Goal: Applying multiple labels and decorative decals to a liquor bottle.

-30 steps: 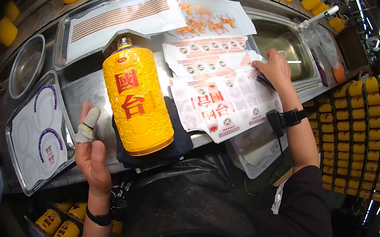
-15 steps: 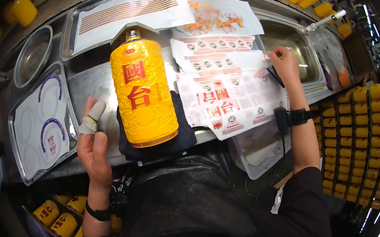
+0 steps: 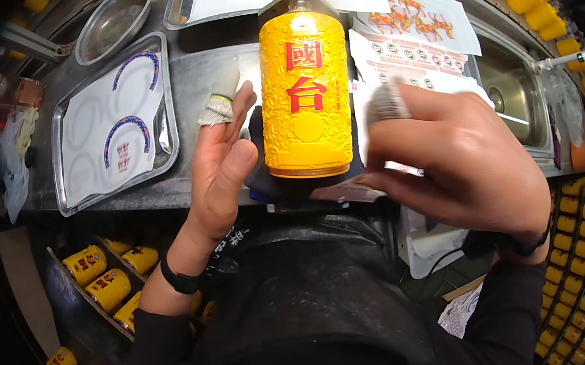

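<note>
Left hand (image 3: pixel 219 180) is empty and unclenched beside the yellow bottle (image 3: pixel 306 121), which lies on a dark cloth (image 3: pixel 263 183) — right hand (image 3: pixel 458 156) pinches a thin film (image 3: pixel 347 191). I'd grip lightly — it probably creases easily.

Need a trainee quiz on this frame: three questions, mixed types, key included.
1. Multiple choice: what does the right hand pinch? a) bottle cap b) thin film c) scissors
2. True or false: the left hand grips the yellow embossed bottle by its neck.
3. How many blue patterned arc decals show on the sheet in the steel tray at left?

Key: 1: b. 2: False; that hand is open beside the bottle, apart from it. 3: Two.
</note>
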Tool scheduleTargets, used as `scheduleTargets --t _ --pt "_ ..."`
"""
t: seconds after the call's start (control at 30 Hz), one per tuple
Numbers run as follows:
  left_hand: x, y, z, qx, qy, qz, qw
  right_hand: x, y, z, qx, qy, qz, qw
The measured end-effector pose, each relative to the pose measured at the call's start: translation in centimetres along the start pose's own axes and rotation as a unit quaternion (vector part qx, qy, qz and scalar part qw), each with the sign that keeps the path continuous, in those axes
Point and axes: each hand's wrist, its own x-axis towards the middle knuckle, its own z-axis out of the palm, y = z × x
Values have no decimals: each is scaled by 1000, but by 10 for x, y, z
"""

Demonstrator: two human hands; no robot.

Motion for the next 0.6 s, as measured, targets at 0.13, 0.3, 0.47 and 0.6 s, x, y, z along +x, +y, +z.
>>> scheduleTargets --t 0.13,0.3,0.47,0.6 --pt "6 17 14 -39 -13 -93 995 35 -1 13 -128 -17 -73 989" --pt "6 16 14 45 -47 -101 993 50 5 22 -163 4 -101 981" --pt "6 12 18 71 -39 -72 994 48 10 27 -146 27 -75 986" --pt "8 14 24 19 -16 -81 996 38 14 40 -140 130 6 982"
